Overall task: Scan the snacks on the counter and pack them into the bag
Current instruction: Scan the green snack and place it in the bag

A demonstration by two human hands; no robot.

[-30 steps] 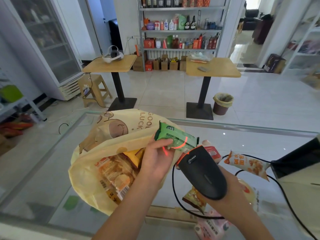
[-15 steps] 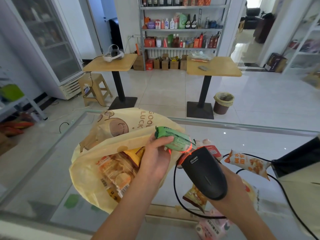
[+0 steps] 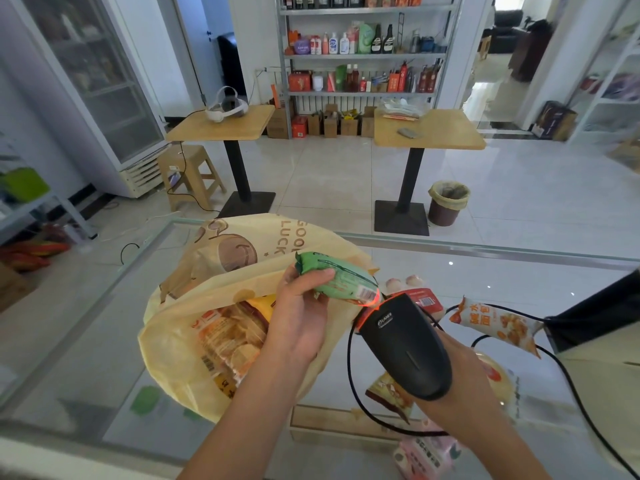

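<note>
Green snack packet [image 3: 341,280], pinched in the left hand [image 3: 298,322] over the yellow bag [image 3: 166,344], has turned its barcode to the scanner [image 3: 405,344] gripped by the right hand [image 3: 464,384]; bagging likely follows.

2 forearms bare to the frame's edge; left hand [image 3: 298,323] and right hand [image 3: 465,379] bare.

Far beyond the left hand [image 3: 298,323], across pale glossy floor tiles [image 3: 329,174], a wooden pedestal table [image 3: 214,129] bearing a white headset [image 3: 225,107], a wooden stool [image 3: 188,174] beside it and a glass-door fridge [image 3: 104,81] further left, and beyond the right hand [image 3: 464,386] a second table [image 3: 443,136], a lined bin [image 3: 448,202] and stocked metal shelves [image 3: 363,57] against the white wall.
</note>
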